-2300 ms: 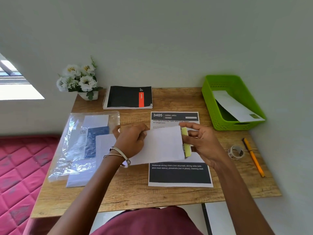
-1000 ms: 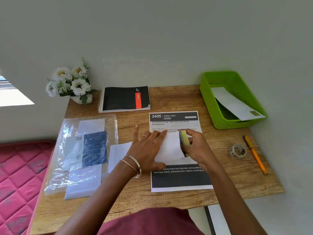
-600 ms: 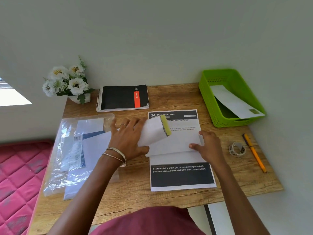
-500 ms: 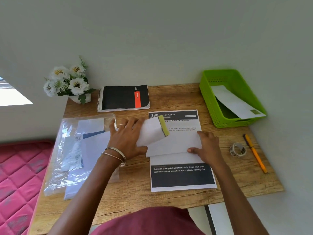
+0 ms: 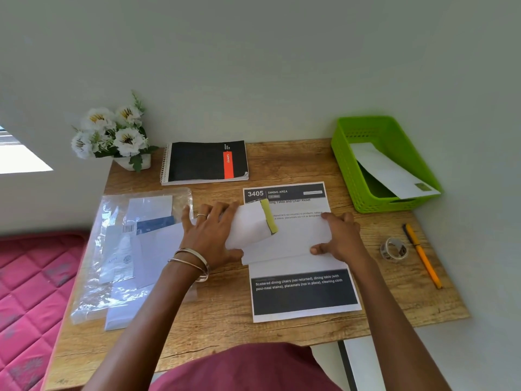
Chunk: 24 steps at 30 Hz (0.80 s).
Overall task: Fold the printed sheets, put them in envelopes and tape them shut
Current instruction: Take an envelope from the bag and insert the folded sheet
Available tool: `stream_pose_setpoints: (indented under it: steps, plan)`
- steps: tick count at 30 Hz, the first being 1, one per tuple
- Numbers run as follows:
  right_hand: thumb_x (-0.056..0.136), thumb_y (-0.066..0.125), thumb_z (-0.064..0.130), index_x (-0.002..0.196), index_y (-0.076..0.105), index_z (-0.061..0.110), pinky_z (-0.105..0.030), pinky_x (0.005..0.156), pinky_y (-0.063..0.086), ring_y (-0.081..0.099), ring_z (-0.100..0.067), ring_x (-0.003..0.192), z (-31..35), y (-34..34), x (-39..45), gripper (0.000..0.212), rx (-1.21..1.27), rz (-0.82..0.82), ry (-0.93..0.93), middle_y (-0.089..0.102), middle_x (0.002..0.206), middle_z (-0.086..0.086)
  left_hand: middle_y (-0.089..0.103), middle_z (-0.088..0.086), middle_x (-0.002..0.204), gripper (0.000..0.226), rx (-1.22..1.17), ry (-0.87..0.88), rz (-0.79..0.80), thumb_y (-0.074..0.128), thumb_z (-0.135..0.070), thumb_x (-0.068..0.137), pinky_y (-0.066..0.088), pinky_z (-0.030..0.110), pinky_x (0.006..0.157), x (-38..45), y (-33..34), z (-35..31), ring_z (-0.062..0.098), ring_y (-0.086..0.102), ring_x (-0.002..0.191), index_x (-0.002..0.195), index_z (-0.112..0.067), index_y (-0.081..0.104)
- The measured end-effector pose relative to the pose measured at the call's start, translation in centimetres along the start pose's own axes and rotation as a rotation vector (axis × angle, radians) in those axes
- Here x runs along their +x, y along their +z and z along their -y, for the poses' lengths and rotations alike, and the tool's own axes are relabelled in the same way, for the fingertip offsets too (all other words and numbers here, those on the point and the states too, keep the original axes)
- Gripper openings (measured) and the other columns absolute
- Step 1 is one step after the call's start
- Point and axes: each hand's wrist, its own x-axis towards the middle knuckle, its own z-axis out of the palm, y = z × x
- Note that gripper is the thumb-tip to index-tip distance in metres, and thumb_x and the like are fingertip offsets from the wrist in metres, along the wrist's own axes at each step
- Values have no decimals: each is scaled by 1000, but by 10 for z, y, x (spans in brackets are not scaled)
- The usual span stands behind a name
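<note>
Head cam looking down at a wooden desk (image 5: 225, 320). Nearest is a printed sheet (image 5: 304, 294) lying flat, dark block with white text at its near end. On top of it sits a folded sheet (image 5: 296, 241). The right hand (image 5: 339, 239) pinches that folded sheet's right end, thumb at the near edge and fingers over the far edge. The left hand (image 5: 211, 235) holds a white envelope (image 5: 248, 225), fingers spread along it and thumb under its near edge, its yellow-green flap strip tilted up toward the folded sheet. Left of that lies a clear plastic bag (image 5: 118, 249) of more envelopes. Off to the right are a tape roll (image 5: 393, 249) and an orange pen (image 5: 423, 256). Further back there's a black notebook (image 5: 205, 162), white flowers (image 5: 112, 134) and a green basket (image 5: 352, 165) with a sealed envelope (image 5: 392, 172) leaning in it.
</note>
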Motion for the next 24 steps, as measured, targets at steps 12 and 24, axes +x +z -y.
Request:
stream_pose_setpoints:
  steps: [12, 24]
  plan:
    - [59, 89, 20, 105, 46, 17, -46, 90, 44, 49, -32, 109, -6, 1, 1, 63, 178, -195, -24, 54, 116, -11, 27, -2, 145, 98, -36, -20, 1, 65, -59, 69, -3, 64, 107, -5, -2, 2, 26, 21, 135, 144, -28, 10]
    - [88, 64, 21, 102, 60, 26, -31, 56, 58, 64, -23, 95, -34, -38, -48, 16, 1077, -491, -201, 63, 102, -4, 27, 2, 146, 102, -73, -11, -27, 70, -55, 65, -6, 63, 108, -12, 5, 1, 28, 20, 136, 144, -24, 13]
